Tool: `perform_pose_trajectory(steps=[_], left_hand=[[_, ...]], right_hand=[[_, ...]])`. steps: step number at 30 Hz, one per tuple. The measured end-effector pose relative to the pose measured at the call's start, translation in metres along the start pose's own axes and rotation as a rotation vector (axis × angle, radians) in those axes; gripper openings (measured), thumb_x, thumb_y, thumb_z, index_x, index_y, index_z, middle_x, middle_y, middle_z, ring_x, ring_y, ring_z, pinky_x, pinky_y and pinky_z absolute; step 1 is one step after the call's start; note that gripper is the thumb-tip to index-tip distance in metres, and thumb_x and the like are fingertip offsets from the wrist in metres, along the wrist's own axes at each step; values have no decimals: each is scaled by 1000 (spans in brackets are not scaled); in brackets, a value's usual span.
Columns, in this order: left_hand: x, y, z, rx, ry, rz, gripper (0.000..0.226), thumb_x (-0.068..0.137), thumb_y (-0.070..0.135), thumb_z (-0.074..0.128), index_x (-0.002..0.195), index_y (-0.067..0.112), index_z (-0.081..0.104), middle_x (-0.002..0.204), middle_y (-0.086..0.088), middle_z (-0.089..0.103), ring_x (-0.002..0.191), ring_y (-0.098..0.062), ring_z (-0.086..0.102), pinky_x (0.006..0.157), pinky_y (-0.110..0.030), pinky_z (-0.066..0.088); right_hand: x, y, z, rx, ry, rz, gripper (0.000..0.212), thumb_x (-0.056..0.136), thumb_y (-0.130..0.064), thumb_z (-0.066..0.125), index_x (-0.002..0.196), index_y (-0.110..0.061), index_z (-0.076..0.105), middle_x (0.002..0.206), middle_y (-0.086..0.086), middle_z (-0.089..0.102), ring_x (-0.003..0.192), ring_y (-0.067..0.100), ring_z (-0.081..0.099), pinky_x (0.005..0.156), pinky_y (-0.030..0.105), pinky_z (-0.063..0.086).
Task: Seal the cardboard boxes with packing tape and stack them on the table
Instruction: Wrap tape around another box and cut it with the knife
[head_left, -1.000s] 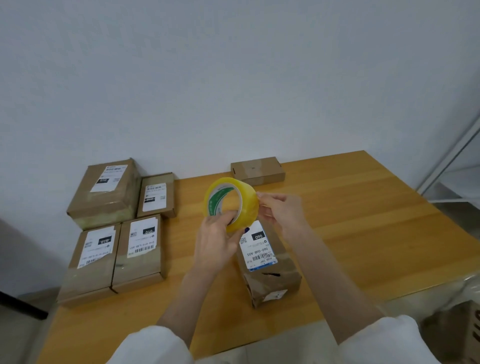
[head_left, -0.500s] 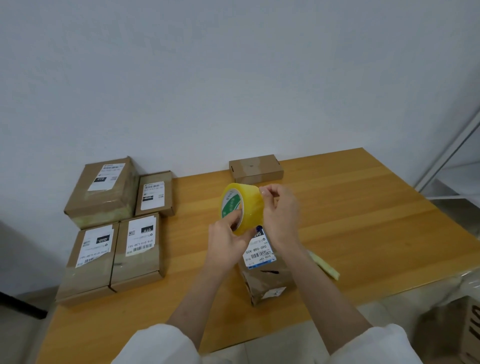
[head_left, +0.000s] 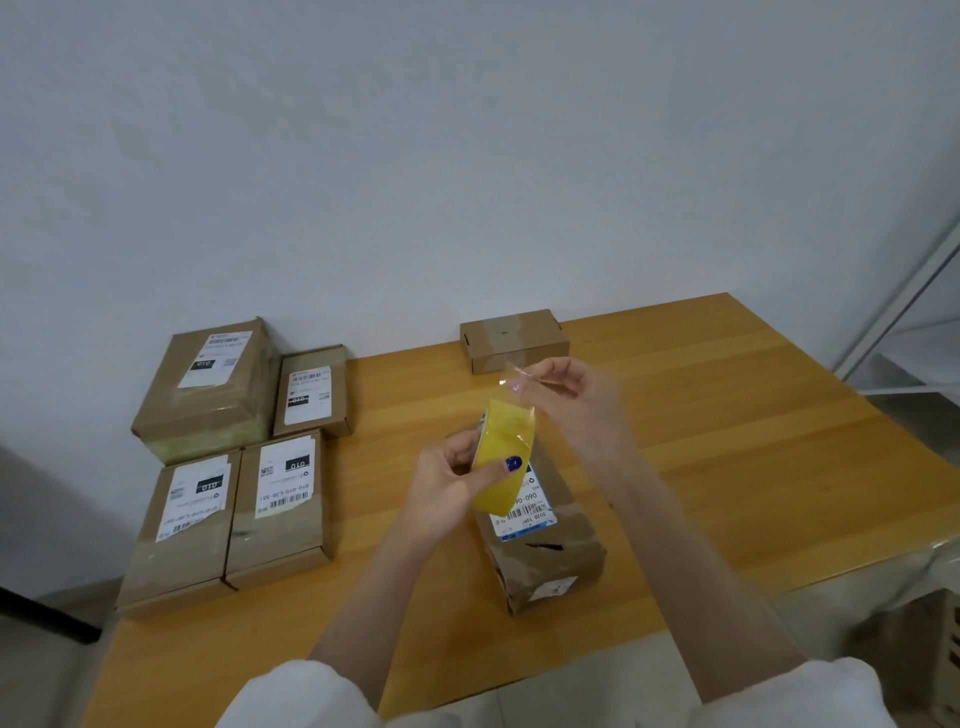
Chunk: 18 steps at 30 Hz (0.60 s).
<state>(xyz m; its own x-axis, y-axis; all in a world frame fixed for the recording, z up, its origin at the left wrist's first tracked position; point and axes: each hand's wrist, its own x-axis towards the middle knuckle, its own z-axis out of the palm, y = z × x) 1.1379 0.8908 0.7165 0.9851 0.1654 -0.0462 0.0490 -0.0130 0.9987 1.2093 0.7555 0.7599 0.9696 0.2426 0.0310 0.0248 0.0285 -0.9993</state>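
**Tape end pinched above the roll, over the middle box**

I am watching the left hand (head_left: 449, 486) clenching round the yellow tape roll (head_left: 505, 457), thumb with a dark blue nail pressing on its outer face. The right hand (head_left: 576, 402) is pinching the loose tape end (head_left: 519, 375) between thumb and fingertips, just above the roll. The strip between them is clear and glinting, so I am struggling to trace its edges. The roll's core is facing away from me, and any printing on it is hidden.

Both hands are hovering over a brown box (head_left: 545, 551) lying mid-table; the roll is covering the far part of its white label, and I am reading only "060-0" plus a barcode. Its near end is looking crumpled, with a small label too blurred to read.

On the left, four boxes are sitting together: a tall box (head_left: 208, 387), a small box (head_left: 311, 395) beside it, and two flat boxes (head_left: 189, 530) (head_left: 283, 512) in front, touching side by side. Each is showing a black patch reading "010"; one flat box is also showing "010-010-L30-551", as far as I can make it out. An unlabelled box (head_left: 514, 340) is sitting at the table's (head_left: 753, 457) far edge by the wall.

White sleeves (head_left: 306, 696) are being cut off at the bottom, and a white shelf frame (head_left: 904, 322) at the right.
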Motion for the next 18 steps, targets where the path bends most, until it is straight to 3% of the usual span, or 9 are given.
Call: perform_pose_trajectory(steps=[3,6,11,14,18], left_hand=[[-2,-2,3,22,-51,-9,24,83,0,66,101,17,67,94,-7,74,84,-23,71,67,-26,57],[-4,-1,2,43,-78,-12,21,85,2,64,103,13,66,90,-7,74,80,-20,71,63,-22,54],[-7,4,-1,76,-140,3,16,88,3,59,95,17,65,72,5,69,65,-5,66,58,-14,48],[-8,6,-3,76,-155,12,16,86,14,65,100,8,65,81,-8,69,68,-9,66,59,-16,48],[-11,5,-4,66,-138,25,47,64,45,65,97,13,66,95,-25,66,80,-27,65,69,-31,47]], right_hand=[[0,4,-4,-18,21,5,21,78,-7,77,81,-12,57,94,7,72,81,10,68,77,25,55],[-2,1,-8,29,12,48,22,77,-5,77,81,-11,57,87,11,71,66,10,66,66,22,54],[-3,-5,-12,114,-2,126,38,73,-1,78,104,-13,58,78,3,69,65,13,65,71,28,57],[-2,-6,-16,44,10,130,39,71,-7,80,104,-16,61,82,2,72,68,10,68,79,32,55],[-3,-5,-18,-61,31,95,29,71,-14,82,94,-17,64,83,0,72,75,6,67,74,24,52]])
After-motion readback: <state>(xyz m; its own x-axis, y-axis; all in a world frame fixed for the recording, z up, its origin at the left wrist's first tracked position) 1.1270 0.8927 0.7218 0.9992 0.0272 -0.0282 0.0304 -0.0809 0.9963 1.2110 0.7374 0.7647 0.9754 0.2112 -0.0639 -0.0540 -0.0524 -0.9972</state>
